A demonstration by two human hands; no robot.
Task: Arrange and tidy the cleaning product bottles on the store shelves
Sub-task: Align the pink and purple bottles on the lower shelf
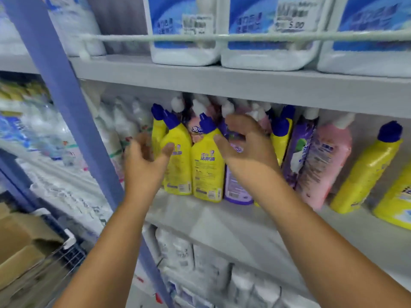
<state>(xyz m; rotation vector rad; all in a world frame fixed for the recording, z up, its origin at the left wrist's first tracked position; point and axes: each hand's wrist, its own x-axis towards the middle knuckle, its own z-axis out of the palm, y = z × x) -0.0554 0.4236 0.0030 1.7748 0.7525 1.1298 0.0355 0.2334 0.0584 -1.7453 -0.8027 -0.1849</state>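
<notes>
Both forearms reach to the grey shelf (222, 221), the left hand (142, 161) loosely spread beside the blue-capped yellow plastic bottles (208, 165), the right hand (246, 145) curled, grip unclear.

We could not read the blurred price tag (290, 16) at the upper middle of the frame. The white jugs (266, 30) there were cut off by the top edge. The right hand (244, 143) hid most of a purple bottle (235, 185), and a yellow bottle (398, 201) ran off the right edge. Goods at the left of the frame were smeared beyond telling.
</notes>
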